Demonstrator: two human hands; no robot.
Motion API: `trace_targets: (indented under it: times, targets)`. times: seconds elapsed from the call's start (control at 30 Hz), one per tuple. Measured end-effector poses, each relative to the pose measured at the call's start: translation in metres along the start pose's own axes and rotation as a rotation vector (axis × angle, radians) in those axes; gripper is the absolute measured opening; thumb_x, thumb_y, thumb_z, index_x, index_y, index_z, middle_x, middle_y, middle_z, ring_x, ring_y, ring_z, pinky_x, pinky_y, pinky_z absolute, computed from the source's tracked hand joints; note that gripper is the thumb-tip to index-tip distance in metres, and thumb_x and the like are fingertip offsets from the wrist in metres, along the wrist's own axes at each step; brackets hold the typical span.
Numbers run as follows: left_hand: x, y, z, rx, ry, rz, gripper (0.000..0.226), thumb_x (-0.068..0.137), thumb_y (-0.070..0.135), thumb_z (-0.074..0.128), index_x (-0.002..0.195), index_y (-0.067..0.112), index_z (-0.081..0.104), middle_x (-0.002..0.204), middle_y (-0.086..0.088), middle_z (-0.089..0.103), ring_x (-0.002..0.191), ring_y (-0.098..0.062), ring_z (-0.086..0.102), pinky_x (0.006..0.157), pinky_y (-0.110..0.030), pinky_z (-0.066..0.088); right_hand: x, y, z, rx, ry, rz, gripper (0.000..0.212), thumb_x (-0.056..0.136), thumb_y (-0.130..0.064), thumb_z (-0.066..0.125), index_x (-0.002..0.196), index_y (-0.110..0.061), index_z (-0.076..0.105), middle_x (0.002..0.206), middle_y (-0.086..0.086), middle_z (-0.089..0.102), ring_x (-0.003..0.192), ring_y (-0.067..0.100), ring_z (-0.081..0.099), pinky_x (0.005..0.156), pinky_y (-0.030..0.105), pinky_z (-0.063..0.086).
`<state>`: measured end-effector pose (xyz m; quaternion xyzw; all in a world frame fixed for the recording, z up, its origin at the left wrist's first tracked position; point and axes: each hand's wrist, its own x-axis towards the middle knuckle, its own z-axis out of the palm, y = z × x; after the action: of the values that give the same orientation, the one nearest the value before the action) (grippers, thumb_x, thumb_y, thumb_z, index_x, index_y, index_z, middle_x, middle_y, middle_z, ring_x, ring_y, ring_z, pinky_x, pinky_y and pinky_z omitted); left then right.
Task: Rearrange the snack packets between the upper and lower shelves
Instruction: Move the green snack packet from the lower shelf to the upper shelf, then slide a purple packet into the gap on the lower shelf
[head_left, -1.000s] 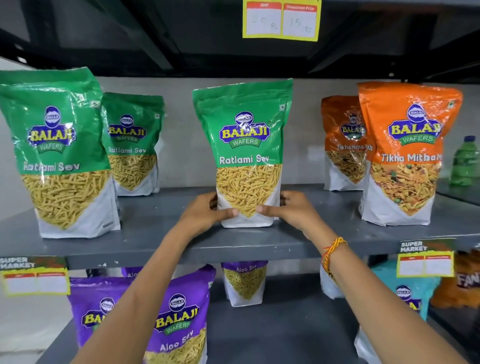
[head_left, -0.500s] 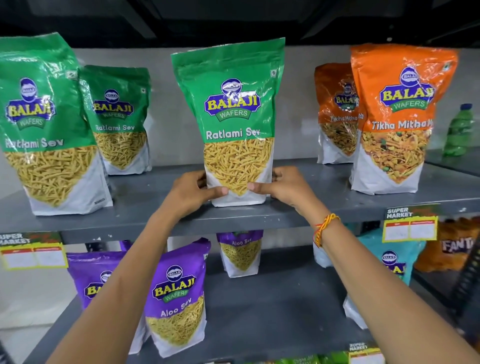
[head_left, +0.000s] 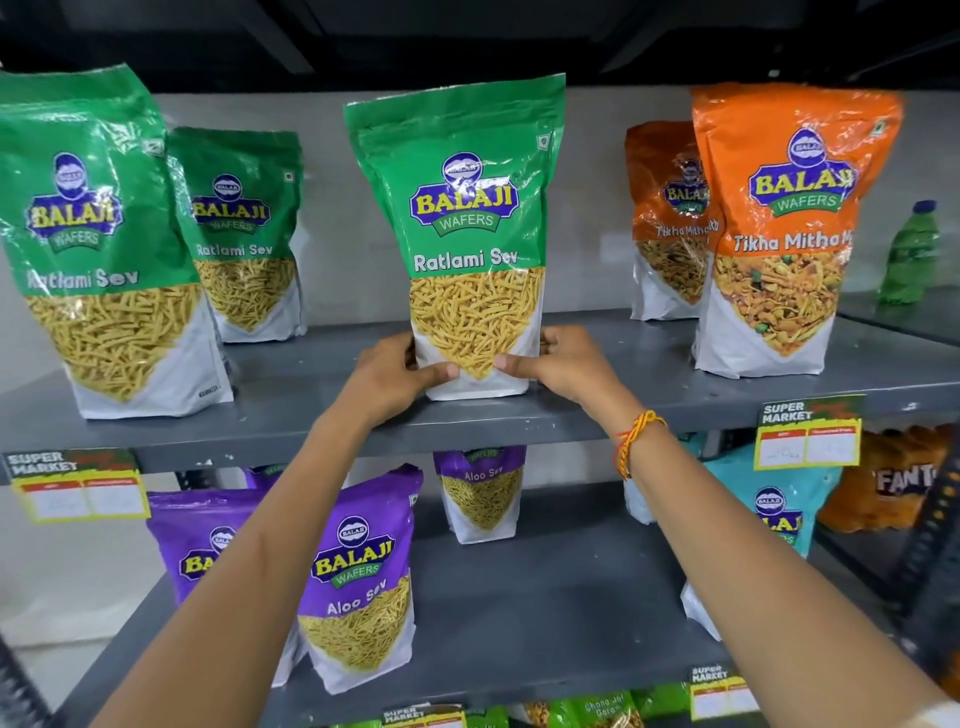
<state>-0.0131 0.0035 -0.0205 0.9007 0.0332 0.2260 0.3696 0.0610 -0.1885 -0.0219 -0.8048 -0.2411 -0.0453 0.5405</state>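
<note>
A green Ratlami Sev packet (head_left: 462, 208) stands upright in the middle of the upper shelf (head_left: 291, 410). My left hand (head_left: 395, 376) grips its lower left corner and my right hand (head_left: 563, 364) grips its lower right corner, thumbs on the front. Two more green Ratlami Sev packets (head_left: 98, 249) stand at the left, and two orange Tikha Mitha packets (head_left: 784, 228) at the right. On the lower shelf (head_left: 545, 613) stand purple Aloo Sev packets (head_left: 363, 582), partly hidden by my left arm, and a teal packet (head_left: 774, 509) behind my right arm.
A green bottle (head_left: 909, 254) stands at the far right of the upper level. An orange Fanta pack (head_left: 893, 478) lies at the right below. Yellow price tags (head_left: 808, 441) hang on the shelf edges. More green packets (head_left: 597, 709) show at the bottom.
The view has dropped and come closer, showing more of the lower shelf. Both hands keep their hold on the middle green packet, which stays on the upper shelf.
</note>
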Motion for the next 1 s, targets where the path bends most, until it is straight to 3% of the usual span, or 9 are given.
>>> trace_targets:
  times: [0.17, 0.27, 0.33, 0.4, 0.53, 0.67, 0.73, 0.87, 1.0]
  targets:
    - [-0.019, 0.003, -0.003, -0.03, 0.061, -0.001, 0.062, 0.074, 0.039, 0.068, 0.127, 0.015, 0.045, 0.136, -0.009, 0.053, 0.125, -0.027, 0.047, 0.101, -0.033, 0.038, -0.014, -0.008, 0.0, -0.075, 0.125, -0.02, 0.078, 0.06, -0.053, 0.076, 0.122, -0.01, 0.054, 0.124, 0.002, 0.06, 0.113, 0.019, 0.055, 0.095, 0.035, 0.046]
    - [-0.057, 0.004, -0.005, -0.048, 0.291, 0.088, 0.057, 0.076, 0.035, 0.067, 0.127, 0.018, 0.048, 0.13, -0.003, 0.057, 0.121, -0.017, 0.051, 0.098, -0.026, 0.038, -0.047, -0.024, 0.007, 0.096, 0.371, -0.255, 0.052, 0.076, -0.037, 0.07, 0.119, -0.011, 0.056, 0.117, -0.003, 0.062, 0.108, 0.014, 0.057, 0.093, 0.028, 0.047]
    - [-0.085, -0.001, -0.006, -0.072, 0.348, 0.143, 0.04, 0.078, 0.032, 0.065, 0.115, 0.02, 0.059, 0.111, 0.004, 0.065, 0.103, -0.009, 0.06, 0.087, -0.015, 0.043, -0.071, -0.032, 0.016, 0.231, 0.377, -0.389, 0.026, 0.08, -0.03, 0.067, 0.103, -0.018, 0.064, 0.098, -0.006, 0.068, 0.092, 0.007, 0.064, 0.08, 0.018, 0.051]
    - [-0.11, -0.014, -0.004, -0.122, 0.322, 0.113, 0.029, 0.078, 0.032, 0.065, 0.103, 0.02, 0.067, 0.095, 0.005, 0.07, 0.084, -0.004, 0.064, 0.076, -0.009, 0.047, -0.09, -0.032, 0.032, 0.274, 0.243, -0.45, 0.005, 0.082, -0.022, 0.066, 0.086, -0.024, 0.067, 0.08, -0.01, 0.069, 0.075, 0.008, 0.067, 0.069, 0.018, 0.053]
    - [-0.148, -0.076, 0.008, -0.029, 0.127, -0.12, 0.024, 0.072, 0.044, 0.069, 0.088, 0.026, 0.071, 0.072, 0.0, 0.071, 0.066, -0.007, 0.065, 0.067, -0.027, 0.052, -0.112, 0.004, 0.082, 0.247, -0.164, -0.345, 0.013, 0.081, -0.016, 0.065, 0.071, -0.023, 0.071, 0.061, -0.004, 0.069, 0.057, 0.007, 0.061, 0.06, 0.025, 0.052]
    - [-0.18, -0.161, 0.028, 0.141, -0.131, -0.431, 0.021, 0.072, 0.04, 0.07, 0.085, 0.024, 0.07, 0.075, -0.003, 0.067, 0.081, -0.021, 0.066, 0.067, -0.028, 0.045, -0.117, 0.084, 0.14, 0.12, -0.361, -0.095, 0.006, 0.078, -0.018, 0.069, 0.08, -0.013, 0.072, 0.067, 0.002, 0.069, 0.06, 0.005, 0.061, 0.065, 0.035, 0.052]
    - [-0.195, -0.2, 0.04, 0.084, -0.125, -0.59, 0.039, 0.065, 0.039, 0.076, 0.089, 0.01, 0.068, 0.083, -0.013, 0.069, 0.086, -0.027, 0.065, 0.074, -0.034, 0.044, -0.115, 0.129, 0.167, 0.075, -0.375, 0.088, 0.025, 0.074, -0.02, 0.074, 0.096, -0.009, 0.068, 0.086, 0.003, 0.071, 0.071, 0.0, 0.063, 0.072, 0.034, 0.051]
    - [-0.209, -0.248, 0.064, -0.108, -0.088, -0.708, 0.055, 0.059, 0.037, 0.077, 0.106, 0.014, 0.059, 0.105, -0.006, 0.066, 0.103, -0.021, 0.061, 0.087, -0.04, 0.047, -0.107, 0.188, 0.214, 0.041, -0.432, 0.384, 0.083, 0.067, -0.028, 0.079, 0.135, -0.008, 0.038, 0.142, 0.016, 0.045, 0.126, 0.031, 0.048, 0.1, 0.042, 0.045]
    - [-0.204, -0.273, 0.09, -0.206, -0.004, -0.619, 0.076, 0.058, 0.039, 0.075, 0.125, 0.036, 0.04, 0.13, 0.001, 0.058, 0.118, -0.019, 0.053, 0.096, -0.046, 0.047, -0.091, 0.216, 0.25, 0.163, -0.525, 0.364, 0.097, 0.053, -0.045, 0.083, 0.135, -0.025, 0.036, 0.144, 0.008, 0.045, 0.131, 0.027, 0.042, 0.107, 0.052, 0.039]
